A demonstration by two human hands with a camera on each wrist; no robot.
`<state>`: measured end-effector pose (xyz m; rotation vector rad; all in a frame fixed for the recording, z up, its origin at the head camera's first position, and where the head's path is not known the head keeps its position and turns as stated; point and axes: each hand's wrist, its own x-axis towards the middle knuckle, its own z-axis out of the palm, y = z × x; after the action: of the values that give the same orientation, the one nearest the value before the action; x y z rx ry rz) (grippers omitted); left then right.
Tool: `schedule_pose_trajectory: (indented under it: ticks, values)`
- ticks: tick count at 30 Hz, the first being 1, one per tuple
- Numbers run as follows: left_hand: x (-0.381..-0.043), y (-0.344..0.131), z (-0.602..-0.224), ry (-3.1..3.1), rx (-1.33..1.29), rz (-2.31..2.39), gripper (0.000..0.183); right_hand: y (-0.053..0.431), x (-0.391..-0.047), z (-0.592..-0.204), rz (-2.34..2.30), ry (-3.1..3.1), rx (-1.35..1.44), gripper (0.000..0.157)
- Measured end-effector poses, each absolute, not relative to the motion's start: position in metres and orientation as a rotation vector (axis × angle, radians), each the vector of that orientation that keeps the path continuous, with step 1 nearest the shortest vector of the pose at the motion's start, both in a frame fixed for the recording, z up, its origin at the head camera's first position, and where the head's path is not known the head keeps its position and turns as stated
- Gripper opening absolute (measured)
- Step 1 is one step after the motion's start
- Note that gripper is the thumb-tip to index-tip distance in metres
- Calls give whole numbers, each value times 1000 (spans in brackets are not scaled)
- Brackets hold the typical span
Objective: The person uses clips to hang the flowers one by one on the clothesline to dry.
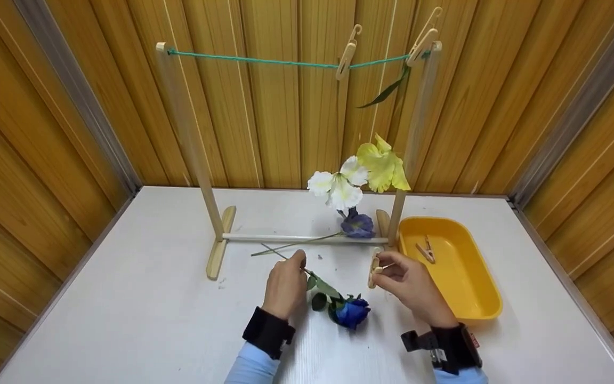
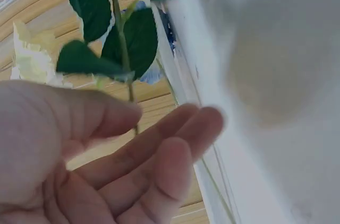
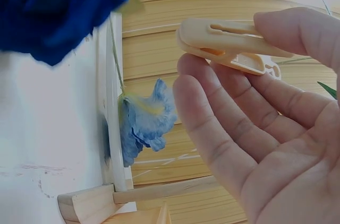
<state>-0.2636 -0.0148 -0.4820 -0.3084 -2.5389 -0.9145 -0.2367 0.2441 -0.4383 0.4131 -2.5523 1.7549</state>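
My left hand (image 1: pixel 285 285) pinches the stem of a blue rose (image 1: pixel 350 312) between thumb and fingers, and its dark bloom hangs to the right over the white table. Green leaves (image 2: pixel 130 43) sit along that stem in the left wrist view. In my right hand (image 1: pixel 411 282) is a beige clothespin (image 3: pixel 228 43), held between thumb and fingertips. A blue-purple iris-like flower (image 1: pixel 358 224) lies behind the hands, its stem reaching left across the rack's lower bar. A white flower (image 1: pixel 339 184) and a yellow flower (image 1: pixel 383 164) hang head down from the line.
A wooden rack (image 1: pixel 208 202) carries a green cord (image 1: pixel 253 60) with two clothespins at its right part, one clothespin (image 1: pixel 345 60) near the white flower's stem. At the right stands a yellow tray (image 1: pixel 464 277) with a clothespin (image 1: pixel 426 252) inside. Wood-patterned walls enclose the table (image 1: pixel 126 298).
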Motion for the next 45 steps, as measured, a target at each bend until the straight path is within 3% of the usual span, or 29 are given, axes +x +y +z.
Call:
schedule_pose_trajectory:
  ticks: [12, 31, 45]
  values:
    - [-275, -16, -478, -2285, -247, -1235, 12, 244, -238, -439, 1769, -2554, 322, 37]
    - [-276, -15, -470, -2068, -253, -1511, 25, 244, -238, -439, 1798, -2520, 312, 36]
    - [-266, -15, -455, -2051, -350, -1598, 13, 241, -239, -439, 1813, -2478, 265, 35]
